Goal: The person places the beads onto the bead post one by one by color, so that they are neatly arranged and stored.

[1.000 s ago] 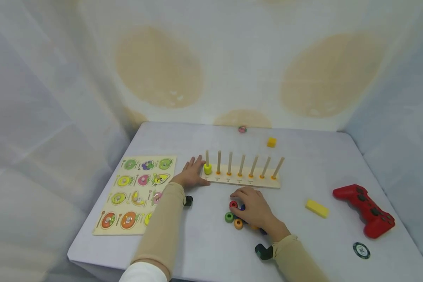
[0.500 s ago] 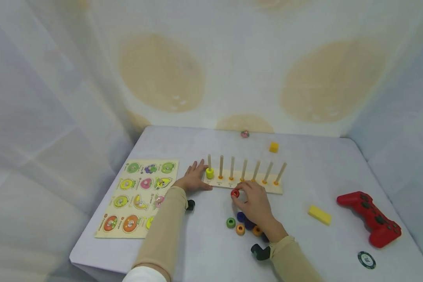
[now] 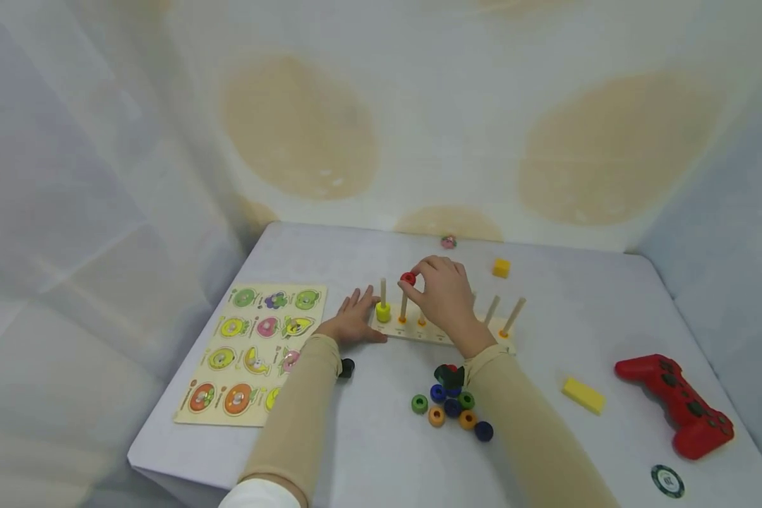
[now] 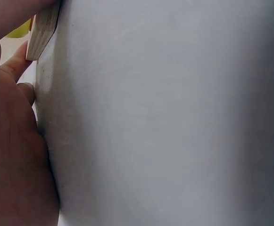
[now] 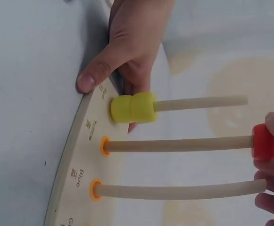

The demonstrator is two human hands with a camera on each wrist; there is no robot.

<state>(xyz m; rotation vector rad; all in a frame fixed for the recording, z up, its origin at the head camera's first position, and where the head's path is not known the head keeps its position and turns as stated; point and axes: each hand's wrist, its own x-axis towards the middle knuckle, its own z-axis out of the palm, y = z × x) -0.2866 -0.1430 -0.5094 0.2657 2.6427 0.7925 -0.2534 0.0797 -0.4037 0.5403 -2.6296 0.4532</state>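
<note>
My right hand pinches a red bead between thumb and fingers. The bead sits at the top of the second peg, the one by the word "Yellow" on the wooden peg board. Two yellow beads are stacked low on the first peg. At the board's left end my left hand grips it, thumb on the front edge and fingers behind. The left wrist view has only a corner of the board beside that hand. My right hand hides some of the pegs in the head view.
Several loose beads, blue, green, orange and red, lie in front of the board. A fruit puzzle lies at left. Rightward are a yellow block, a red game controller and a chip. A yellow cube sits behind.
My right hand has picked a red bead out of the loose group and carried it up and forward to the second peg's top. My left hand stays at the board's left end.
</note>
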